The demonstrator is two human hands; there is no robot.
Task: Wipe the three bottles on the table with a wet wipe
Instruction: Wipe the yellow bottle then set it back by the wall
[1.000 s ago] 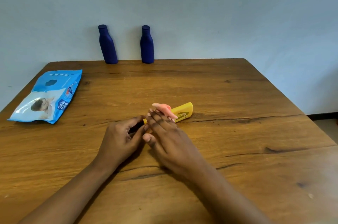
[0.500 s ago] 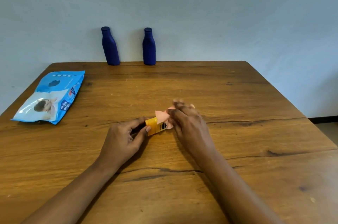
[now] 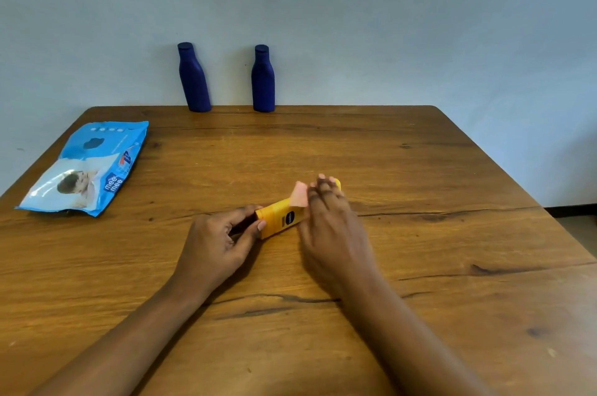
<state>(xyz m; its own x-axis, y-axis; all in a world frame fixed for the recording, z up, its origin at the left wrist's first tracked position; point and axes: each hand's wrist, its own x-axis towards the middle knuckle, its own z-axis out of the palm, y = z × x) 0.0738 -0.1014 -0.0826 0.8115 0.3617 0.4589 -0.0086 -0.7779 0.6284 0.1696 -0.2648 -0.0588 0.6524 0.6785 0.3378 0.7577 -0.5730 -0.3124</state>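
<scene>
Wooden table (image 3: 452,169), warm brown w/ dark grain lines and a few long cracks running across the near half. It sits pushed up to a plain pale grey-blue wall (image 3: 387,24). At far right, a strip of dark skirting (image 3: 570,210) and a bit of floor (image 3: 581,230) show below the table corner.

Yellow bottle (image 3: 281,218) lies on its side approx. mid-table, btwn the two hands, its cap end toward the left hand. The left hand (image 3: 216,240) grips that end, thumb and curled fingers pinched round it. The right hand (image 3: 332,234) is a bit blurred. Its fingers look fairly straight, laid over the bottle's far end and pressing a pink wipe (image 3: 299,197) onto it. One corner of the wipe sticks up beside the fingers. Thumb is hidden.

Two dark blue bottles stand upright at the table's far edge, right by the wall: left blue bottle (image 3: 193,82) and right blue bottle (image 3: 263,82), near each other but apart, well away from the hands.

Blue wipes pack (image 3: 87,169) lies flat near the left edge.
</scene>
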